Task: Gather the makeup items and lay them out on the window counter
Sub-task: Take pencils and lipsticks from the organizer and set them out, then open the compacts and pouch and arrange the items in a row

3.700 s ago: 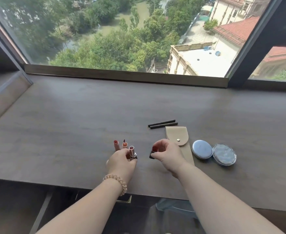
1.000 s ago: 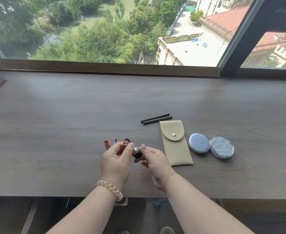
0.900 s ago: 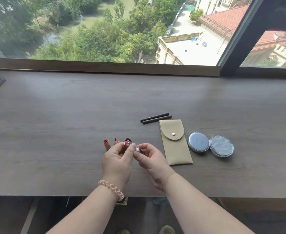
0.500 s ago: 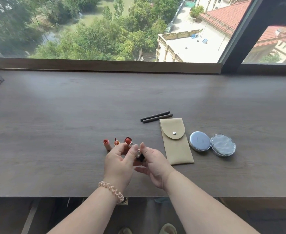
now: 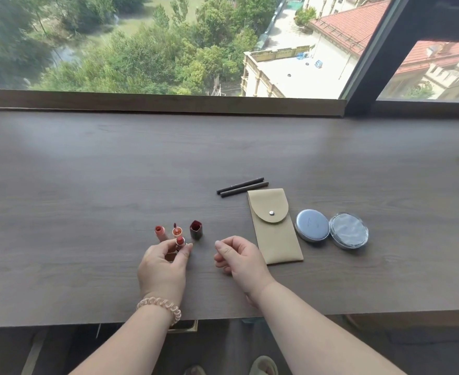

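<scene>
Fingers (image 5: 156,249) & thumb of the left hand (image 5: 164,269) are curled round a red-tipped lipstick (image 5: 180,241), which is pinched upright at the near-middle of the counter (image 5: 87,171). Its base is hidden by the hand, so contact w/ the surface cannot be told. A coiled hair tie (image 5: 159,305) is worn on that wrist. The right hand (image 5: 240,259) is held just right of the lipstick & apart from it, w/ fingers loosely curled & index tip brought close to the thumb; nothing is seen btwn them. Three items are stood upright just beyond the left hand: a pink tube (image 5: 160,232) at left, an orange tube (image 5: 177,230) w/ a thin stick at its top in the middle, & a dark red tube (image 5: 196,230) at right. A beige pouch (image 5: 273,226) is laid flat just right of the right hand, flap snapped down; whether the hand touches it cannot be told. Two dark pencils (image 5: 240,186) are laid side by side at the pouch's far-left corner. A round blue compact (image 5: 312,225) is set just right of the pouch, w/ a clear round case (image 5: 348,230) close against its right side. The window (image 5: 168,44) is seen along the far edge.
</scene>
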Motion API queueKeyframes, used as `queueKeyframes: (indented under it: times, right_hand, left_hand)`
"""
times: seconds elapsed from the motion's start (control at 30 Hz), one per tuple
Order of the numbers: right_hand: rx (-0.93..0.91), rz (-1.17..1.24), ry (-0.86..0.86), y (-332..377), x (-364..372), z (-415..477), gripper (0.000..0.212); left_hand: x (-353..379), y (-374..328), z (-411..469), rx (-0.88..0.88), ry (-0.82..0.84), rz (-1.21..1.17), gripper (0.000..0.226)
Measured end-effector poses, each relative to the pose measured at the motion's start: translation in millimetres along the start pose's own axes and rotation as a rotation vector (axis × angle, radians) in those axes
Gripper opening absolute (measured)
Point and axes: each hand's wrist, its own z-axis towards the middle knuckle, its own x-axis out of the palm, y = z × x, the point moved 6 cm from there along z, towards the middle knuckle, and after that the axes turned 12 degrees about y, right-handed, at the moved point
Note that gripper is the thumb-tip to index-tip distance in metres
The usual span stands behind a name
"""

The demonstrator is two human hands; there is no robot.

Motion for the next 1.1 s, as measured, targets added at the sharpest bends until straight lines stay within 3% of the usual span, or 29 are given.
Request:
queueKeyframes:
  times: [0.33, 0.5, 0.6, 0.7, 0.8, 0.93, 1.1]
  right_hand:
    - [-0.004, -0.067, 0.002, 0, 0, -4, 0.011]
    - [-0.04, -0.175, -0.017, 4, -7, -8, 0.011]
    - [-0.199, -0.54, -0.242, 26, -31, -22, 0.002]
    - [-0.341, -0.774, -0.5, 55, -74, -42, 0.029]
    - [-0.14, -0.933, -0.609, 55, -134, -45, 0.038]
    - [0.143, -1.12, -0.52, 45, -191, -48, 0.059]
    - [0.318, -1.179, -0.458, 36, -230, -53, 0.083]
  left_hand:
    - [10, 9, 7, -0.048, 0.022, -0.055, 0.016]
    - [10, 9, 4, -0.071, 0.009, -0.063, 0.028]
    - [-1, -4, -10, -0.042, -0.101, -0.064, 0.043]
    - [-7, -34, -29, 0.177, -0.189, -0.085, 0.052]
    - [4, -69, -37, 0.344, -0.131, -0.079, 0.049]
    - [32, -114, -45, 0.518, -0.034, 0.023, 0.038]
    - [79, -126, -51, 0.525, 0.157, 0.007, 0.034]
